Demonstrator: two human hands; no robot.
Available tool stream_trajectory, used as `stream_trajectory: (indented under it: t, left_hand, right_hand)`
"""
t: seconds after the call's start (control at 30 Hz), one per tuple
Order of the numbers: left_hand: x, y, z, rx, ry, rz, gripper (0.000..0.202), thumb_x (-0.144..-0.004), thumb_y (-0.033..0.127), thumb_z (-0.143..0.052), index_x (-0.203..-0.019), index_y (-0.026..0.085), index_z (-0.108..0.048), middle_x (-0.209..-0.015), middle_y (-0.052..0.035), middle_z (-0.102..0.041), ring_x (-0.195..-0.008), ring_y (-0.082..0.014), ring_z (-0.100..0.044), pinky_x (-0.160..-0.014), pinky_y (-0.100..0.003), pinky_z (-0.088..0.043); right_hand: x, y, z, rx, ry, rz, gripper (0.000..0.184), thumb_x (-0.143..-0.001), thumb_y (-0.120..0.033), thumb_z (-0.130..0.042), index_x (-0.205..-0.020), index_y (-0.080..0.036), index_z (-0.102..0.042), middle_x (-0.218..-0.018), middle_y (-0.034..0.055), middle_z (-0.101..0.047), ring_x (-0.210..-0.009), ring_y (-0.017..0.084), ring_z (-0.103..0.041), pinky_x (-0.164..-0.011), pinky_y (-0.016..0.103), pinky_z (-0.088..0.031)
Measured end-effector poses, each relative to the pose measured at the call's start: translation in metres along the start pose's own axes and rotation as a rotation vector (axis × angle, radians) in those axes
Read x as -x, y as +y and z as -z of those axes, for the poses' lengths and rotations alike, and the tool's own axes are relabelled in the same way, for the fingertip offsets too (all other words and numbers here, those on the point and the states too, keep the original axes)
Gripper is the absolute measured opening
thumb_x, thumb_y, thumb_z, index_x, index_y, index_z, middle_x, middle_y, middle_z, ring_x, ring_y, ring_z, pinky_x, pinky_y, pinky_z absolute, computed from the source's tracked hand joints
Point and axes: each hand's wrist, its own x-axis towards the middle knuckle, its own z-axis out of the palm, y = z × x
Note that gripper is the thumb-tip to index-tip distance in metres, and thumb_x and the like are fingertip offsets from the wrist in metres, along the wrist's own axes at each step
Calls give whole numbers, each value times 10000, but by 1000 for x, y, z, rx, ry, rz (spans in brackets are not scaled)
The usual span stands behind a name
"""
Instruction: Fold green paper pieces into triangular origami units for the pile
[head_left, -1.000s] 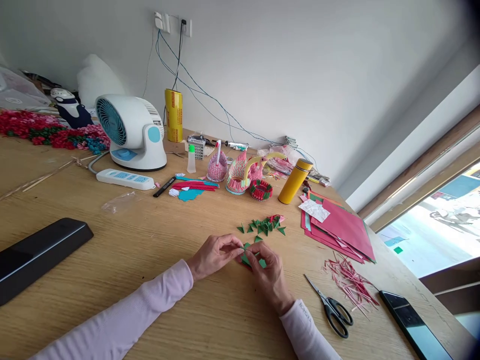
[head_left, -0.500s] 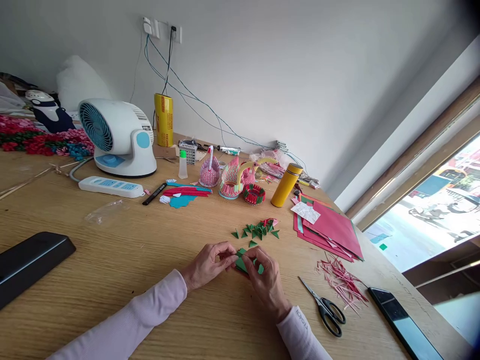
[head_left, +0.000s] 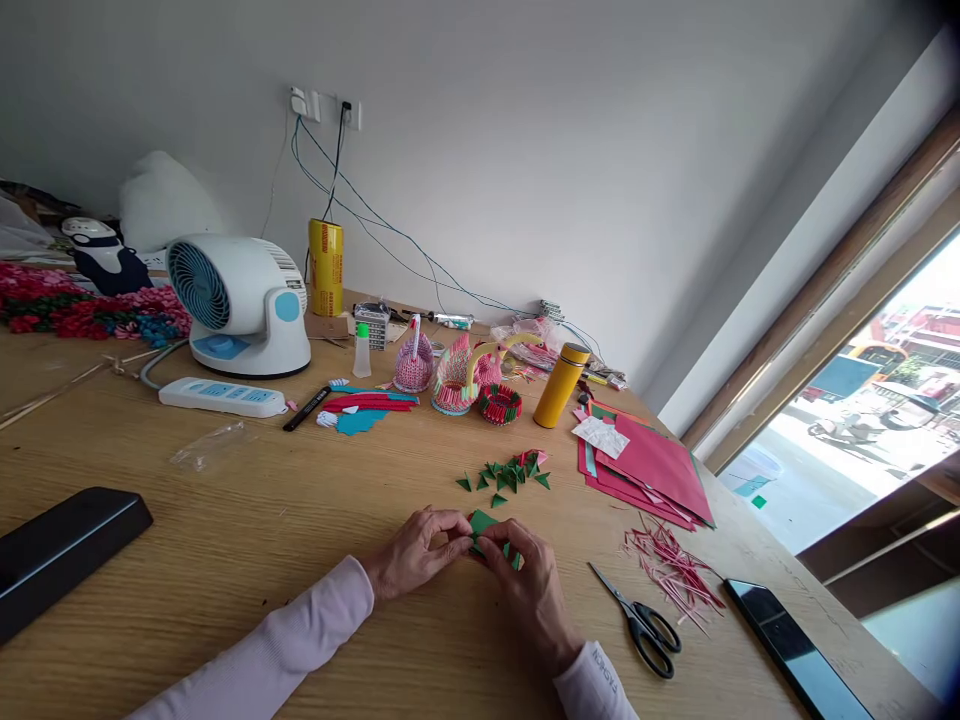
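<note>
Counter (head_left: 337, 510) of light wood; well inside its right edge, left hand (head_left: 420, 552) and right hand (head_left: 531, 582) each have their grip pinched on green paper (head_left: 481, 521), plain, straight-edged, partly covered. Beyond it, toward the far edge, lie small, pointed green triangles (head_left: 513, 474).

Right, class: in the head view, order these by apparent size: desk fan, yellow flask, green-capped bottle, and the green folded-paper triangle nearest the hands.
1. Desk fan
2. Yellow flask
3. Green-capped bottle
4. Green folded-paper triangle
</note>
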Motion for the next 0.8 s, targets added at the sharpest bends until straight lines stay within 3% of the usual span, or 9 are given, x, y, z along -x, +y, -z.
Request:
stream_trajectory:
  t: [0.2,0.4,0.63,0.8]
  left_hand:
    - [1,3,0,-9,-3,-14,176,-858,318,-503,-828,183,-612,-783,-12,-647,-799,-159,-556,-790,-254,-389]
    - [1,2,-2,-33,-15,-23,219,-875,318,-460,-774,176,-591,-757,-16,-624,-790,-162,-517,-767,-249,-382]
    - [3,5,3,-36,-154,1,248,-855,346,-473,-727,177,-602,-707,-13,-599,-765,-161,-468,-717,-241,-375]
    - [5,8,5,-25,-209,0,278,-838,400,-503,-719,173,-611,-690,-11,-568,-753,-157,-454,-676,-223,-373]
  right_hand:
    - [2,-6,4,106,-37,101,164,-883,-234,-519,-740,-186,-586,-712,9,-586,-659,139,-521,-619,236,-375]
    - [2,-3,3,157,-39,94,198,-880,-267,-531,-708,-183,-578,-663,0,-572,-618,135,-505,-602,242,-357]
    - [8,-5,15,283,-192,159,193,-902,-261,-491,-729,-198,-550,-667,-8,-568,-603,137,-494,-651,277,-343]
    - [13,-6,18,303,-232,192,203,-892,-244,-487,-697,-201,-515,-666,-1,-565,-605,144,-485,-653,285,-352]
